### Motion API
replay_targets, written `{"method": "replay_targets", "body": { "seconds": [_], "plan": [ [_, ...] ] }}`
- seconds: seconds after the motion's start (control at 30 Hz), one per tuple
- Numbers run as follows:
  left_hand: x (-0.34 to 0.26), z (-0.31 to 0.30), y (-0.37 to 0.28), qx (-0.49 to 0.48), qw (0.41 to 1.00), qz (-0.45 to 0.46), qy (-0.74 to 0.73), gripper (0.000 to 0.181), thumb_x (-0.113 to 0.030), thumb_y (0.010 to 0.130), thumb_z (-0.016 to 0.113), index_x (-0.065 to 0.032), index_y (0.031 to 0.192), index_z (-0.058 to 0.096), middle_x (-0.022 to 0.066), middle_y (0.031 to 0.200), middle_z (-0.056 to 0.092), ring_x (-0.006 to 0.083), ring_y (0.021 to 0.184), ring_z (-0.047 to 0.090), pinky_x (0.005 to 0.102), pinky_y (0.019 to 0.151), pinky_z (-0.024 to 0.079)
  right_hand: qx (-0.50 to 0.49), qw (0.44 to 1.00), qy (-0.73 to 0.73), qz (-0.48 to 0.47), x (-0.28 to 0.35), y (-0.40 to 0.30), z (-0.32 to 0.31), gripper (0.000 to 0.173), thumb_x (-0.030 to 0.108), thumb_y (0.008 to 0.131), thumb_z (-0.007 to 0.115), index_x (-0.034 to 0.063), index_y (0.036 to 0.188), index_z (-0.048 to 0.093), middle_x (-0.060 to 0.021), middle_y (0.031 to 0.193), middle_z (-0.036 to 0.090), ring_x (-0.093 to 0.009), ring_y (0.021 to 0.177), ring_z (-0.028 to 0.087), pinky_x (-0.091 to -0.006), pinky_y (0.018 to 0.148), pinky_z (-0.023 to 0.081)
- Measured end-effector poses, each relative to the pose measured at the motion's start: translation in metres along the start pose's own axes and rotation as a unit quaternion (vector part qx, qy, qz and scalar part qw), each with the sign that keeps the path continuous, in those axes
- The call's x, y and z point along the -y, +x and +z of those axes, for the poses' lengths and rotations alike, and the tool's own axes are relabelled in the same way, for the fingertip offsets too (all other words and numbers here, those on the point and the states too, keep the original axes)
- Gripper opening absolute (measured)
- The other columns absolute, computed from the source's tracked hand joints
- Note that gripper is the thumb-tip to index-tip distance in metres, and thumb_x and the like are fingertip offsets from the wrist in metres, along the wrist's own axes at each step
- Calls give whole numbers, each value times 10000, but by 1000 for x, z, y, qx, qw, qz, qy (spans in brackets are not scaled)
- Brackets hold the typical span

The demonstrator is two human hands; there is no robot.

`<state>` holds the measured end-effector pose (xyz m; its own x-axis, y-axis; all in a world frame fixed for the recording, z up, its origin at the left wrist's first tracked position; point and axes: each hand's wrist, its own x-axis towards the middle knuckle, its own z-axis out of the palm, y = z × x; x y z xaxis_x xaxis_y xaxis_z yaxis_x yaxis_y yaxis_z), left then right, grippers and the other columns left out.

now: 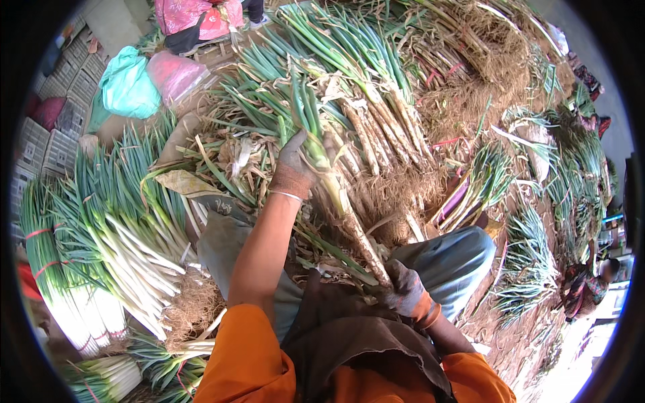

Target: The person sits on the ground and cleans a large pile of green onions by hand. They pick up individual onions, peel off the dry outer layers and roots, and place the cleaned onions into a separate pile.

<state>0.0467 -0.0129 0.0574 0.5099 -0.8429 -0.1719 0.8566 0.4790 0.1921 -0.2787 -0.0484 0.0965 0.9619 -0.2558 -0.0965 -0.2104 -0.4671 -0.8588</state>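
Note:
Across my lap slants one long leek-like green onion (347, 214), its stalk brown and dirty toward the root end. My left hand (295, 169), in a worn grey and orange glove, grips it near the green leaves. Down at the root end, my right hand (410, 294) closes around the stalk in a similar glove, so the roots are hidden. Just beyond lies a heap of unpeeled green onions (385, 126) with soil on the stalks and a mat of tangled roots (403, 196) facing me.
To my left lie peeled white-stalked onions (136, 262) and bundles tied with red bands (65, 292). Plastic crates (65, 151) stack at far left, beside a turquoise bag (131, 83). A person in pink (196, 20) sits ahead; another person (587, 287) is at right. More onions (526, 267) cover the ground.

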Motion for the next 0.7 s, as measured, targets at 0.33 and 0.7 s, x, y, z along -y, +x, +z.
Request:
{"method": "replay_targets", "body": {
  "seconds": [0.33, 0.7],
  "plan": [
    [-42, 115, -61, 127, 962, 82, 226, 362, -285, 921, 509, 2, 1140, 507, 162, 978, 620, 284, 898, 627, 458, 801, 528, -157, 923, 15, -351, 84, 166, -32, 269, 228, 860, 595, -17, 973, 597, -74, 799, 564, -128, 704, 508, -273, 632, 423],
    [-77, 19, -42, -78, 976, 144, 141, 317, -240, 897, 534, 0, 1103, 519, 179, 963, 603, 344, 886, 616, 471, 843, 510, -185, 955, 22, -231, 31, 205, 55, 84, 92, 828, 519, 61, 796, 590, -41, 586, 467, -139, 554, 501, -235, 481, 388]
  ]
}}
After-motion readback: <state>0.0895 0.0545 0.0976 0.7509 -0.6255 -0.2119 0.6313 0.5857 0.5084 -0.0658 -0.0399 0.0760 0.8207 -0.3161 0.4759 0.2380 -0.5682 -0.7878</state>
